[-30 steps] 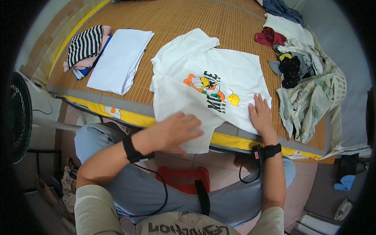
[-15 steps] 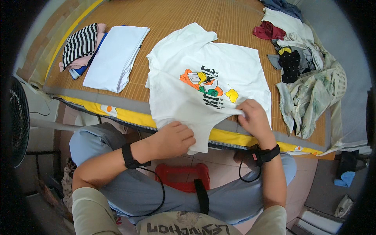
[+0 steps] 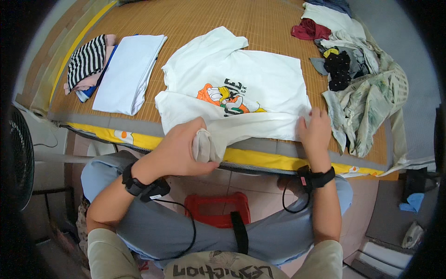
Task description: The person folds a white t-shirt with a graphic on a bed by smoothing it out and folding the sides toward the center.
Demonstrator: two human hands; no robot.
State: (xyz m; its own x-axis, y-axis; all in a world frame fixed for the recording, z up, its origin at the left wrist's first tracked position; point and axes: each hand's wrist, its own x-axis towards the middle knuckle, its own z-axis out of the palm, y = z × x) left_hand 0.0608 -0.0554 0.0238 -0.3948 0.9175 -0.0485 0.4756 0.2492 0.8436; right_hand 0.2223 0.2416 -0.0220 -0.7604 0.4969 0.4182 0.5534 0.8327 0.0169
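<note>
A white T-shirt (image 3: 265, 74) with a cartoon duck print lies on the bamboo mat in front of me. Its near side is folded over, covering the lower part of the print. My left hand (image 3: 179, 151) is closed around the near sleeve, thumb below and fingers partly hidden by the bunched cloth. At the hem end on the right, my right hand (image 3: 317, 132) has its thumb and fingertips at the folded edge, seemingly pinching it.
Left of the shirt lie a folded white garment (image 3: 127, 76) and a striped black-and-white garment (image 3: 87, 60) over pink cloth. A heap of crumpled clothes (image 3: 360, 107) fills the right side. A fan (image 3: 21, 151) stands at far left, and a red plastic stool (image 3: 218, 211) is below.
The shirt's near side has been folded away from me over part of the print. My left hand has turned and lifted the sleeve; my right hand has moved slightly right and away from me.
</note>
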